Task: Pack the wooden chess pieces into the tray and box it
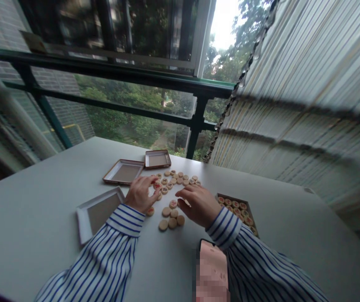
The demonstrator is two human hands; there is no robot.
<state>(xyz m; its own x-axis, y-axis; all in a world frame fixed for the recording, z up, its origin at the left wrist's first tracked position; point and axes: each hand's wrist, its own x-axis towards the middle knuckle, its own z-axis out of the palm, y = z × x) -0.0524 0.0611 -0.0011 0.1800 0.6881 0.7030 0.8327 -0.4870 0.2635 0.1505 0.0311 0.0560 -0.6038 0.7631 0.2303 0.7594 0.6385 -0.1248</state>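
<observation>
Several round wooden Chinese chess pieces (172,223) lie loose in the middle of the white table (57,184), some plain side up, others showing characters. Between the thumb and forefinger of my left hand (139,193) is a piece with a red character (157,185), which looks slightly larger than its neighbours. My right hand (198,203) hovers palm down on the other side of the pile, its fingers apart and slightly curled. Close to its fingertips lies another red-marked piece (173,204). Part of the pile is hidden behind both hands.
A box filled with rows of pieces (236,204) sits right of my right hand. Three shallow box parts stand to the left and back: a large tray (82,224), a brown-edged one (108,181) and a smaller one (157,166). A phone (213,260) lies near my right forearm.
</observation>
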